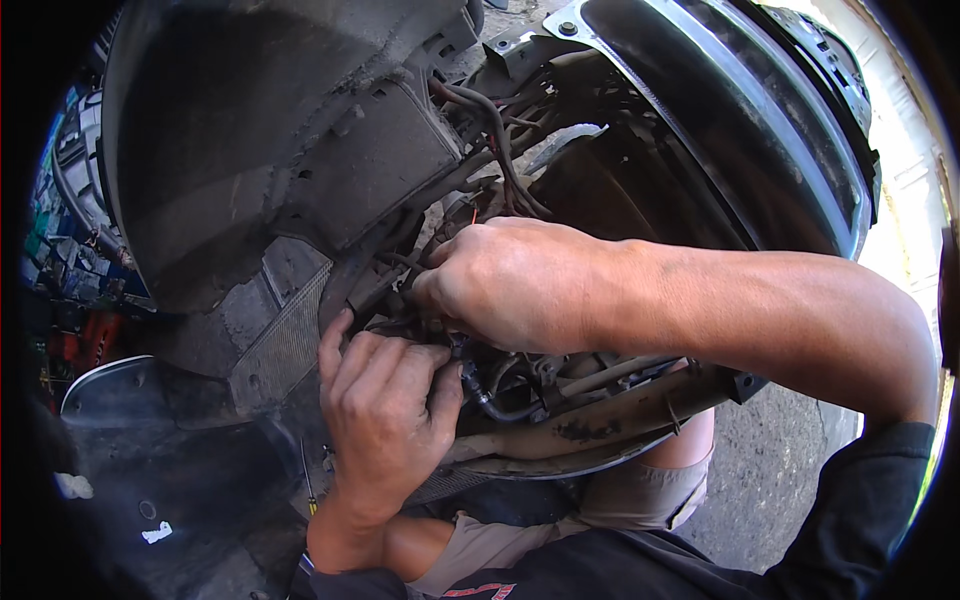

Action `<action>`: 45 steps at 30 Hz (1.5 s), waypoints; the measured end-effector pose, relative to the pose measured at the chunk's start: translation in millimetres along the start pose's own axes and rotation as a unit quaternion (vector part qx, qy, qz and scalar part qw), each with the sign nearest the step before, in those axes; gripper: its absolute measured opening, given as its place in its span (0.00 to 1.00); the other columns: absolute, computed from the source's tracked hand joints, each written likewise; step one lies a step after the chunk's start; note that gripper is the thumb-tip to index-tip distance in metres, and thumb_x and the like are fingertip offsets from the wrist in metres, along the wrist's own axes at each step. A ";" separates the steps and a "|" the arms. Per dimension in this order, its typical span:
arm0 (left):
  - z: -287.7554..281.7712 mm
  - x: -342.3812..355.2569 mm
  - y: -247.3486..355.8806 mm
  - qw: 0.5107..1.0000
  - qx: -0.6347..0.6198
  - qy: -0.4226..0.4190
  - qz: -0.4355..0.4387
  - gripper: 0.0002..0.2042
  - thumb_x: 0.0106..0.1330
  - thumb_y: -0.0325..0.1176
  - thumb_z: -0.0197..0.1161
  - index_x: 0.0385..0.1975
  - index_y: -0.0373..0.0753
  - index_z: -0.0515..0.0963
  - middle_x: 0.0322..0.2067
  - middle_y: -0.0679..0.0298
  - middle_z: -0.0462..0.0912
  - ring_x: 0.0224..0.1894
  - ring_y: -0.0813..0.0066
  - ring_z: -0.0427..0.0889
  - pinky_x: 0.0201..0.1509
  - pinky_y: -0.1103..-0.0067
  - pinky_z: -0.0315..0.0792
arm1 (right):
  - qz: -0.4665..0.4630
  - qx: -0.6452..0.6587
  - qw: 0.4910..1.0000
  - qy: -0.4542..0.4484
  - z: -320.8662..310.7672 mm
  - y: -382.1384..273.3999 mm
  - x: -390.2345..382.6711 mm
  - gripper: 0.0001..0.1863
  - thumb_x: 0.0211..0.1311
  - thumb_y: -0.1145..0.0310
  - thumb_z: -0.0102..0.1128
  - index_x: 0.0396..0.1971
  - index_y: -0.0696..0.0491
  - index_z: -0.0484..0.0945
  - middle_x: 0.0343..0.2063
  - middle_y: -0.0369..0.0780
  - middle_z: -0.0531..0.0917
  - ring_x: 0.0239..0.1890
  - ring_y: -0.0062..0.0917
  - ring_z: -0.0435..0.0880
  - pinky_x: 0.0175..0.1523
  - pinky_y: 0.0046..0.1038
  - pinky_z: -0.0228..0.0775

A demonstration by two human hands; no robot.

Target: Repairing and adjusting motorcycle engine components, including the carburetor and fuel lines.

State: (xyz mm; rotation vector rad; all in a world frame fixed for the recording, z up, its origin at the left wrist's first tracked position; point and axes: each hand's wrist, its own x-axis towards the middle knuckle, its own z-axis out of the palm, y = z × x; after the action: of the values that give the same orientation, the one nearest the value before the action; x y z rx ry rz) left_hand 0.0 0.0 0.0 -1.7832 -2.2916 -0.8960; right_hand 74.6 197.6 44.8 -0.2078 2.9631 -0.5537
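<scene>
In the head view, the work at the vehicle's front end looks under way, judging by both hands being deep among the parts. The wiring bundle and black hose lie exposed; whether their joints are fastened or loose is hidden, so what is done or left there cannot be told. The hose curves right of the left thumb, below the right hand and above a dusty beige tube. The left hand brings thumb and fingertips close together at the hose's upper end; I cannot tell whether they clasp it. The right hand's fingers curl inward, their hold hidden. Beyond them sits a dusty rectangular plastic housing, its contents unseen. A yellow-handled screwdriver lies beside the left wrist.
</scene>
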 end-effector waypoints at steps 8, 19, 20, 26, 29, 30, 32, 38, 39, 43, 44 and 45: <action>-1.7 1.7 -0.4 1.000 -0.012 -0.009 -0.020 0.05 0.55 0.29 0.73 0.29 0.40 0.85 0.27 0.64 0.83 0.35 0.62 0.82 0.69 0.55 0.66 | 0.033 0.019 0.993 0.107 -43.0 -31.3 -90.9 0.09 0.58 0.72 0.68 0.37 0.59 0.80 0.27 0.45 0.77 0.29 0.40 0.82 0.34 0.39 0.77; -20.9 40.5 20.6 0.960 -0.104 -0.083 -0.247 0.07 0.59 0.26 0.71 0.36 0.33 0.86 0.31 0.54 0.86 0.30 0.64 0.84 0.40 0.72 0.77 | 0.055 -0.116 0.863 0.489 38.2 -46.0 -180.4 0.12 0.47 0.62 0.75 0.29 0.52 0.83 0.24 0.38 0.83 0.25 0.27 0.79 0.28 0.31 0.67; -20.6 48.7 22.3 0.965 -0.066 -0.115 -0.225 0.09 0.61 0.29 0.71 0.37 0.31 0.86 0.30 0.52 0.87 0.27 0.65 0.84 0.35 0.73 0.77 | 0.049 -0.117 0.846 0.518 46.1 -43.2 -177.4 0.11 0.46 0.63 0.75 0.29 0.50 0.84 0.25 0.36 0.84 0.25 0.25 0.79 0.29 0.30 0.67; -13.8 71.5 43.1 0.944 0.020 -0.211 -0.253 0.10 0.61 0.29 0.71 0.36 0.28 0.85 0.23 0.58 0.86 0.24 0.77 0.81 0.30 0.77 0.74 | -0.030 -0.053 0.889 0.454 38.0 -33.1 -203.9 0.11 0.57 0.68 0.68 0.40 0.51 0.88 0.33 0.36 0.89 0.34 0.23 0.84 0.40 0.27 0.72; -6.6 72.0 48.6 0.947 0.013 -0.194 -0.254 0.09 0.60 0.25 0.71 0.37 0.27 0.84 0.23 0.60 0.86 0.23 0.84 0.78 0.28 0.80 0.72 | -0.053 -0.033 0.872 0.485 40.4 -29.4 -206.8 0.09 0.58 0.71 0.66 0.39 0.51 0.88 0.33 0.35 0.88 0.33 0.23 0.84 0.39 0.26 0.72; -5.4 71.8 49.7 0.946 0.012 -0.194 -0.258 0.08 0.60 0.25 0.70 0.37 0.27 0.84 0.23 0.60 0.86 0.23 0.84 0.79 0.28 0.80 0.72 | -0.053 -0.029 0.864 0.500 43.0 -28.6 -205.2 0.08 0.58 0.71 0.66 0.38 0.50 0.87 0.33 0.35 0.88 0.32 0.22 0.84 0.37 0.25 0.72; -3.9 71.5 51.1 0.950 0.026 -0.197 -0.242 0.08 0.60 0.24 0.69 0.37 0.27 0.84 0.23 0.59 0.85 0.23 0.82 0.79 0.29 0.79 0.73 | -0.054 -0.037 0.851 0.521 48.0 -27.9 -202.0 0.07 0.58 0.71 0.67 0.37 0.50 0.87 0.33 0.35 0.88 0.32 0.22 0.84 0.37 0.24 0.72; -4.0 70.4 57.0 0.945 0.111 -0.225 -0.211 0.08 0.59 0.26 0.66 0.36 0.31 0.83 0.32 0.48 0.86 0.35 0.49 0.88 0.43 0.64 0.80 | -0.055 -0.006 0.822 0.566 55.3 -27.3 -200.6 0.09 0.54 0.69 0.77 0.34 0.50 0.85 0.32 0.32 0.86 0.32 0.19 0.84 0.36 0.22 0.72; -2.1 69.5 58.2 0.944 0.117 -0.222 -0.215 0.07 0.59 0.25 0.65 0.36 0.31 0.83 0.32 0.48 0.86 0.35 0.47 0.87 0.42 0.63 0.80 | -0.057 -0.007 0.815 0.577 57.0 -27.6 -199.2 0.10 0.54 0.69 0.78 0.34 0.50 0.85 0.31 0.31 0.86 0.31 0.19 0.84 0.36 0.22 0.71; 4.3 65.4 58.9 0.960 0.150 -0.183 -0.147 0.04 0.57 0.20 0.63 0.32 0.29 0.81 0.22 0.55 0.81 0.22 0.70 0.80 0.31 0.74 0.74 | -0.043 0.000 0.790 0.612 65.9 -32.1 -190.1 0.12 0.51 0.71 0.81 0.32 0.50 0.84 0.30 0.31 0.85 0.30 0.18 0.83 0.35 0.22 0.70; 5.6 64.2 58.8 0.962 0.152 -0.180 -0.140 0.05 0.57 0.20 0.63 0.32 0.29 0.81 0.22 0.55 0.81 0.22 0.70 0.80 0.31 0.74 0.74 | -0.038 0.004 0.786 0.617 67.1 -32.9 -188.7 0.12 0.50 0.71 0.82 0.32 0.50 0.84 0.30 0.31 0.85 0.30 0.18 0.83 0.35 0.22 0.69; 6.7 63.1 58.8 0.963 0.156 -0.176 -0.133 0.05 0.56 0.20 0.63 0.32 0.30 0.81 0.23 0.55 0.80 0.22 0.69 0.79 0.31 0.73 0.74 | -0.032 0.008 0.782 0.623 67.5 -33.5 -188.2 0.13 0.50 0.71 0.82 0.32 0.50 0.84 0.30 0.31 0.85 0.30 0.18 0.82 0.35 0.22 0.69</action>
State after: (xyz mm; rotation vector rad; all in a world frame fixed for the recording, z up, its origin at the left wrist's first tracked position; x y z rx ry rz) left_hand 36.0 65.4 43.7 -1.6277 -2.7514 -0.2238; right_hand 273.1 172.5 11.9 0.1546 4.2220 -1.0356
